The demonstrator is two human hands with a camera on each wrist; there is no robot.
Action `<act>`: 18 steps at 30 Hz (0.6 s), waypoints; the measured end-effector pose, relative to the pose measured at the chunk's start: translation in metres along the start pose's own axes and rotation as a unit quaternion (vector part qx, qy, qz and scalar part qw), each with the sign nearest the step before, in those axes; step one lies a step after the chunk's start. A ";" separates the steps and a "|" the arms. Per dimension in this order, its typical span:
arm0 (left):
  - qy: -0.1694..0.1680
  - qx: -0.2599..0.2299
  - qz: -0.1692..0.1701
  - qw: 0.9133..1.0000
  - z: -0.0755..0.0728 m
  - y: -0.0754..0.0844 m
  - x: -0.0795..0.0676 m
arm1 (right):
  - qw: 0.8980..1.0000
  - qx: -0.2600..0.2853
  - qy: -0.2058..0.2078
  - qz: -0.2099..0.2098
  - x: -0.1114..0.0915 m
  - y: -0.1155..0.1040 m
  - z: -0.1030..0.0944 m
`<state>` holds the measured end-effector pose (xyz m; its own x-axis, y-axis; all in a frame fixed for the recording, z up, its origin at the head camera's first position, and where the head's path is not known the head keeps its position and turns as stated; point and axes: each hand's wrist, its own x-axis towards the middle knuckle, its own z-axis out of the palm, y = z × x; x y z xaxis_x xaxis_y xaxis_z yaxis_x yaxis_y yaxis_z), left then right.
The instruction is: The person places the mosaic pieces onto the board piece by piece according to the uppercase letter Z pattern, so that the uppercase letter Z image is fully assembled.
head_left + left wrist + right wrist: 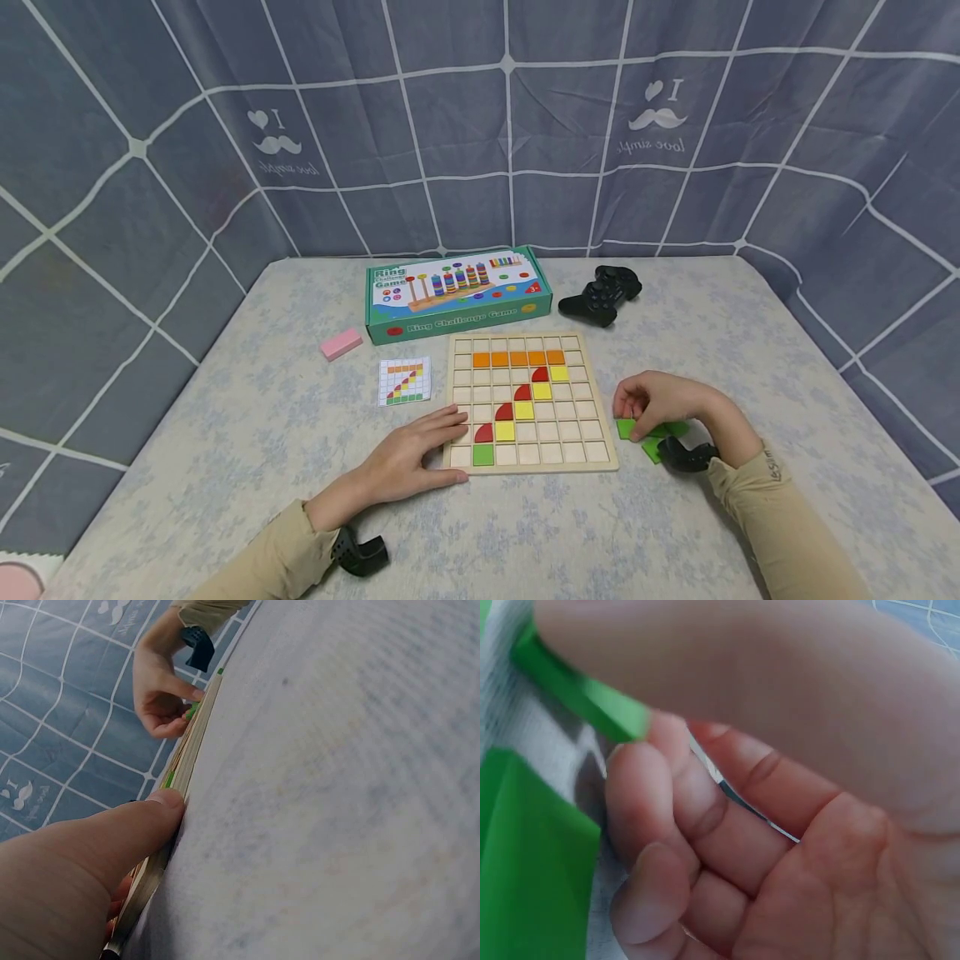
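A wooden grid board (573,452) lies flat on the table. My left hand (412,458) rests at its left side, fingertips over the rim and thumb against the front left corner. On the board are a row of orange squares (517,358), a diagonal of red quarter-circle pieces (504,412) with yellow squares (523,410) beside them, and one green square (483,455) at the front. Right of the board, my right hand (663,398) pinches a green tile (585,701) between thumb and fingers. Other green tiles (651,451) lie under and beside that hand, partly hidden.
A pattern card (405,381) showing a coloured 7-like figure lies left of the board. Behind stand a Ring Challenge Game box (459,292) and a black game controller (602,296). A pink block (341,344) sits at the left. Grey-blue checked curtain (465,125) surrounds the table.
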<state>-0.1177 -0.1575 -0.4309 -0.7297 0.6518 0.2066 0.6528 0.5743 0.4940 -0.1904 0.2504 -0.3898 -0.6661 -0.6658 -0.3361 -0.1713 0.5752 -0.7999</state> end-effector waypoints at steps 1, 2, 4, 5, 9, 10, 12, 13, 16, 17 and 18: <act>0.000 0.000 0.001 1.000 0.000 0.000 0.000 | 1.000 -0.004 0.001 -0.001 0.000 0.000 0.000; 0.001 0.000 0.001 1.000 0.000 0.000 0.000 | 1.000 -0.008 0.002 -0.004 0.000 -0.001 0.000; 0.001 -0.001 0.002 1.000 0.000 0.000 0.000 | 1.000 -0.015 0.006 -0.005 0.000 -0.003 0.000; 0.001 -0.003 0.002 1.000 0.000 0.000 0.000 | 1.000 -0.018 0.011 -0.006 0.000 -0.005 0.000; 0.000 -0.004 0.000 1.000 0.001 -0.001 0.000 | 0.998 -0.043 0.052 -0.014 0.003 -0.017 0.005; 0.000 -0.005 0.000 1.000 0.001 -0.001 0.000 | 0.997 -0.046 0.067 -0.017 0.005 -0.021 0.008; 0.001 -0.004 -0.001 1.000 0.001 -0.001 0.000 | 0.994 -0.051 0.100 -0.020 0.009 -0.031 0.015; 0.001 -0.004 0.000 1.000 0.001 -0.001 0.000 | 0.992 -0.048 0.113 -0.022 0.012 -0.037 0.019; 0.002 -0.003 0.000 1.000 0.001 -0.002 0.000 | 0.988 -0.037 0.144 -0.035 0.021 -0.053 0.036; 0.002 -0.003 0.000 1.000 0.001 -0.001 0.000 | 0.987 -0.036 0.153 -0.043 0.023 -0.058 0.042; 0.002 -0.002 0.000 1.000 0.001 -0.001 0.000 | 0.985 -0.037 0.161 -0.051 0.026 -0.062 0.048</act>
<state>-0.1185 -0.1578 -0.4321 -0.7310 0.6496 0.2088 0.6513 0.5730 0.4974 -0.1625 0.1747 -0.3730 -0.8367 -0.5430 -0.0707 -0.2938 0.5541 -0.7789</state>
